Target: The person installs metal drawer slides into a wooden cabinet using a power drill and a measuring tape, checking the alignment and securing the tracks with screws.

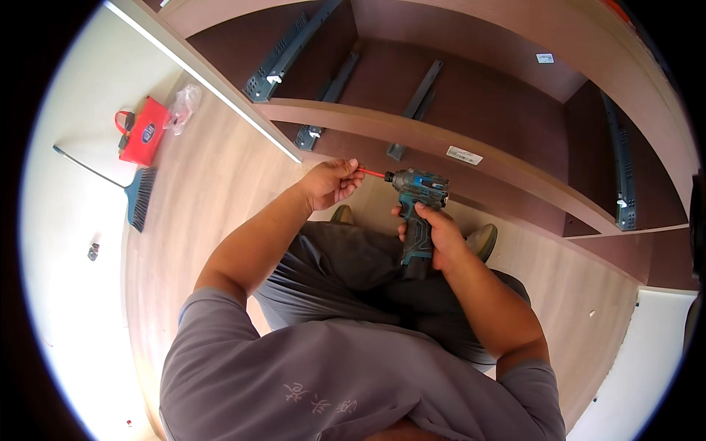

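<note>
My right hand (439, 234) is wrapped round the grip of a teal and black cordless drill driver (418, 220), held above my lap and pointing left. A long red driver bit (373, 173) sticks out of its chuck. At the far end of that bit, my left hand (332, 185) is closed, thumb and forefinger pinched together and the other fingers curled. Whether a small screw is between those fingertips is hidden. Beyond both hands stands a brown cabinet (471, 121) with dark metal drawer runners, such as the one at the upper left (290, 55).
The cabinet's front rail (412, 131) crosses just beyond the drill. On the pale wood floor (220, 169) at left are a red bag (145, 132), a crumpled clear plastic bag (184, 109) and a teal broom (140, 198). A shoe (482, 242) shows below my right hand.
</note>
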`<state>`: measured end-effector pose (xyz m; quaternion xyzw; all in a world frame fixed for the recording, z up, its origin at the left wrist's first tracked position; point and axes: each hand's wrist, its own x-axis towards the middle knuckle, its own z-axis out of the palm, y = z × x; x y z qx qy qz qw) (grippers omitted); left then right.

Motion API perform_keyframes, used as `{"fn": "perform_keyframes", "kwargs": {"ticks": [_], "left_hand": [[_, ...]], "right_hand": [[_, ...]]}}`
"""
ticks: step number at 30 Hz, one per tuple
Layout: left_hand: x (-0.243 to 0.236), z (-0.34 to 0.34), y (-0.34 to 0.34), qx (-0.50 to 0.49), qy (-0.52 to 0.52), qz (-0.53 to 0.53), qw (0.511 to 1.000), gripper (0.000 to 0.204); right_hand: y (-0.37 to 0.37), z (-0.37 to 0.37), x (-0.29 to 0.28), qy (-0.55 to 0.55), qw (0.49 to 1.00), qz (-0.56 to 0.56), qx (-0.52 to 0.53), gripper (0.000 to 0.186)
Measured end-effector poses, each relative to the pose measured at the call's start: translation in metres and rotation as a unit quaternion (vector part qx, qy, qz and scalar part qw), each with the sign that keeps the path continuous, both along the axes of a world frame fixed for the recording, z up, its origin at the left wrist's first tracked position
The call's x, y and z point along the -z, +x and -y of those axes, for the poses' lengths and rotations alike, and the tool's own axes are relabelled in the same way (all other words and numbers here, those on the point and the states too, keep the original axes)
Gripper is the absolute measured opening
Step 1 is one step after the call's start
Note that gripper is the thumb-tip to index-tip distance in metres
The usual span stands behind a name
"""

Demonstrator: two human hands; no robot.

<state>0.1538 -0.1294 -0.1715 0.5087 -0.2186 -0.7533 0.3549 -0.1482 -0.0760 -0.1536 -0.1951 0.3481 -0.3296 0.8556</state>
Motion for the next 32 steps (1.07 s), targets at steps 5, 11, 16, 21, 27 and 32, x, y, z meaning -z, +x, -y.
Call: {"fn": "perform_keyframes", "kwargs": {"ticks": [5,11,16,21,27,32], "left_hand": [[0.012,0.01,0.005,0.02,-0.003,0.07,0.997,0.024],[0.036,0.018,0.071,0.03,0.016,0.191,0.981,0.021],[0.113,0.027,0.145,-0.079,0.124,0.202,0.968,0.015],[0.134,0.044,0.142,-0.127,0.104,0.137,0.977,0.034],[0.146,0.062,0.14,-0.161,0.066,0.177,0.969,0.044],[0.141,0.055,0.139,-0.175,0.079,0.146,0.97,0.045]], "right_hand": [[0.006,0.0,0.01,0.027,1.0,-0.006,0.014,0.036],[0.014,0.0,0.015,0.034,0.998,-0.029,0.039,0.038],[0.019,0.016,0.017,-0.002,0.995,-0.102,0.018,0.036],[0.055,0.047,0.027,-0.033,0.987,-0.157,-0.01,0.032],[0.137,0.078,0.074,-0.005,0.994,-0.104,0.016,0.028],[0.185,0.091,0.106,0.078,0.996,-0.043,0.03,0.033]]}}
